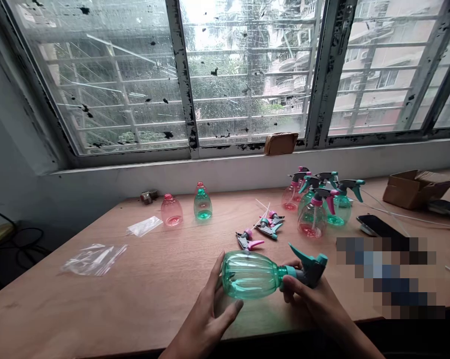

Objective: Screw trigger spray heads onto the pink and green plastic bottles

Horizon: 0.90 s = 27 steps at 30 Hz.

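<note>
A clear green spray bottle [250,275] lies sideways in the air above the table's front, its teal and grey trigger head [310,267] pointing right. My left hand [214,304] cups the rounded base end, thumb below and fingers behind. Around the collar at the neck, my right hand [307,295] has its thumb and fingers closed. Just beyond the bottle lie loose trigger heads: a pink one [249,241] and a teal one [269,229], with another pink one [275,218] behind. Bottles without heads, a pink one [171,212] and a green one [203,204], stand further back.
Several spray bottles with heads [312,219] stand at the back right. Near them are a black phone [383,232] and an open cardboard box [409,192]. Plastic bags [95,260] lie at the left of the wooden table [165,294]. Windows rise behind.
</note>
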Each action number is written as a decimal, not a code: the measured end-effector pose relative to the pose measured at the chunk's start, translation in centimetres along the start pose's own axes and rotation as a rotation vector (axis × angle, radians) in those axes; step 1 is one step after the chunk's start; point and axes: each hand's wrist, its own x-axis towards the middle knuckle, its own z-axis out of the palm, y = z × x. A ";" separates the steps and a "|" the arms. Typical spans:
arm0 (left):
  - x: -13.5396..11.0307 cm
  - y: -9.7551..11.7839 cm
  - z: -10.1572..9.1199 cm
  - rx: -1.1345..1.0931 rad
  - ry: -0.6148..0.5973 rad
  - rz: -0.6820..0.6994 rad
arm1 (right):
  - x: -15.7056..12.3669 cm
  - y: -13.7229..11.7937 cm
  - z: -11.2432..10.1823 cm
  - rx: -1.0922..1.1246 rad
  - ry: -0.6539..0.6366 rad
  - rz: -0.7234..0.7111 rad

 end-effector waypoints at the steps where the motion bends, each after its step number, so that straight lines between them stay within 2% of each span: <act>1: 0.0 -0.1 0.0 -0.015 0.005 -0.009 | 0.0 0.0 0.0 -0.003 -0.003 -0.001; 5: 0.0 -0.4 0.0 -0.107 0.082 -0.057 | 0.1 0.1 0.0 -0.009 -0.005 -0.006; 8: 0.1 -0.4 0.0 -0.139 0.074 -0.013 | 0.1 0.0 0.0 -0.008 -0.012 -0.010; 12: 0.2 -0.4 -0.1 -0.018 0.122 0.061 | -0.1 -0.1 0.1 0.006 0.006 -0.013; 16: 0.0 -0.7 0.0 0.061 0.111 0.082 | -0.1 0.0 0.0 -0.004 0.009 -0.018; 21: -0.2 -1.0 0.5 -0.097 0.077 0.064 | 0.0 0.1 -0.1 -0.025 -0.002 -0.017; 27: -0.1 -0.7 0.3 -0.276 0.094 -0.076 | 0.1 0.2 -0.1 -0.029 -0.018 -0.012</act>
